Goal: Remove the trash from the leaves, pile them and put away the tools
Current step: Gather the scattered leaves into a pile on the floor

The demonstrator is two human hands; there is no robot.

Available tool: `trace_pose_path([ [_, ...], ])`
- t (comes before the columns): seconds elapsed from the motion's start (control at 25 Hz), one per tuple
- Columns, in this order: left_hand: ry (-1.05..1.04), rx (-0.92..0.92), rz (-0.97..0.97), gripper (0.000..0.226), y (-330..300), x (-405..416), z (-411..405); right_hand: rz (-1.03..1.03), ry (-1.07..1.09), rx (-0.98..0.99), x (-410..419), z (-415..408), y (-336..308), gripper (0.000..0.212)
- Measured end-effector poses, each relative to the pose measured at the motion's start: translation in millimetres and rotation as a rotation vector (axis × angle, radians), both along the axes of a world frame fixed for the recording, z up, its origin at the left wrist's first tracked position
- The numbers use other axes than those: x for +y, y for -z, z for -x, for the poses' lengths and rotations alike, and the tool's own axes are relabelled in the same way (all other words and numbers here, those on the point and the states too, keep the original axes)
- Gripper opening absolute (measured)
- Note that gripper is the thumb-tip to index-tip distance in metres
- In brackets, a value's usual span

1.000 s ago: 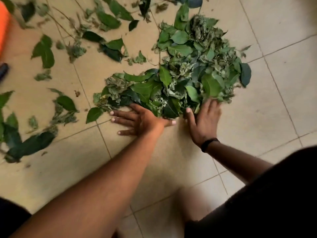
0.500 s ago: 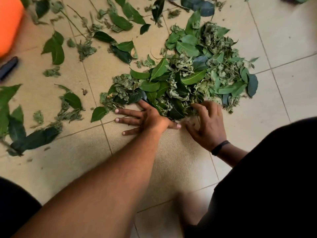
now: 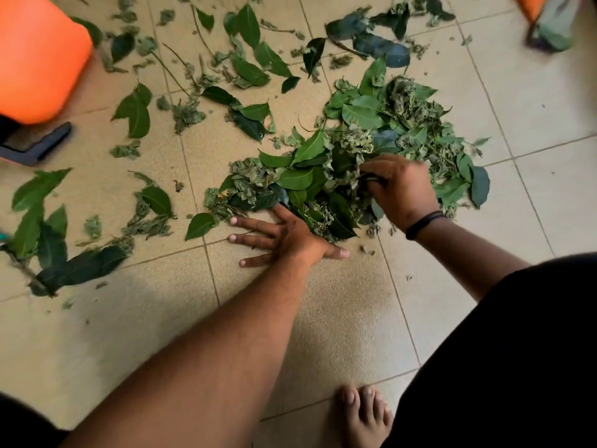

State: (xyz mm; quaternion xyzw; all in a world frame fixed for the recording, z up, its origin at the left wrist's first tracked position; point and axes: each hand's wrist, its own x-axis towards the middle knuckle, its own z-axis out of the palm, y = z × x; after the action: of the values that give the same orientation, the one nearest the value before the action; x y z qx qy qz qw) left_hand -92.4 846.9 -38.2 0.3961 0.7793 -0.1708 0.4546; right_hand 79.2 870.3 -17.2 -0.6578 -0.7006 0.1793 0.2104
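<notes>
Piling step: I'm gathering leaves at centre right.

The pile (image 3: pixel 371 150) sits centre right; loose leaves (image 3: pixel 135 111) litter the upper left. My left hand (image 3: pixel 284 237) lies flat, fingers spread; my right hand (image 3: pixel 400 189) grips a clump. Next, I judge, sweep in the strays.

- the beige tiled floor (image 3: pixel 323 318) carried everything, its grout lines running at a slant.
- a leaf pile (image 3: pixel 371 150) lay heaped on it right of centre.
- loose leaves (image 3: pixel 135 111) and thin twigs lay scattered to the left and above.
- an orange container (image 3: pixel 38 56) stood at the top left corner.
- a bare foot (image 3: pixel 361 415) rested at the bottom edge.
- the left hand (image 3: pixel 284 237) lay flat on the tiles, touching the pile.
</notes>
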Motion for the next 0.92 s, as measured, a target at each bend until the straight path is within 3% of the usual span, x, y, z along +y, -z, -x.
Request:
trace_pose_path([
  [0.16, 0.167, -0.037, 0.121, 0.146, -32.2, 14.3, 20.9, 0.182, 0.047, 0.142, 40.7, -6.7, -74.5, 0.018],
  [0.28, 0.049, -0.261, 0.212, 0.096, -92.5, 51.6, 50.1, 0.273, 0.004, 0.13, 76.6, -5.3, -145.8, 0.017],
  [0.36, 0.039, -0.309, 0.074, 0.066, -141.5, 71.6, 63.8, 0.316, -0.057, 0.028, 92.5, 6.1, -199.7, 0.018],
  [0.48, 0.001, -0.338, -0.43, 0.027, -209.5, 86.3, 72.0, 0.288, -0.08, 0.05, 101.2, 36.6, -276.9, 0.016],
  [0.56, -0.192, -0.503, -0.593, 0.019, -237.0, 82.3, 77.6, 0.21, -0.026, 0.119, 103.3, 65.0, -298.6, 0.013],
  [0.68, -0.439, -0.725, -0.62, 0.025, -234.0, 70.9, 94.4, 0.13, 0.069, 0.062, 100.4, 106.8, -279.6, 0.015],
  [0.92, -0.683, -0.737, -0.629, 0.032, -183.5, 68.4, 117.3, 0.293, -0.035, -0.098, 96.0, 121.1, -235.2, 0.027],
])
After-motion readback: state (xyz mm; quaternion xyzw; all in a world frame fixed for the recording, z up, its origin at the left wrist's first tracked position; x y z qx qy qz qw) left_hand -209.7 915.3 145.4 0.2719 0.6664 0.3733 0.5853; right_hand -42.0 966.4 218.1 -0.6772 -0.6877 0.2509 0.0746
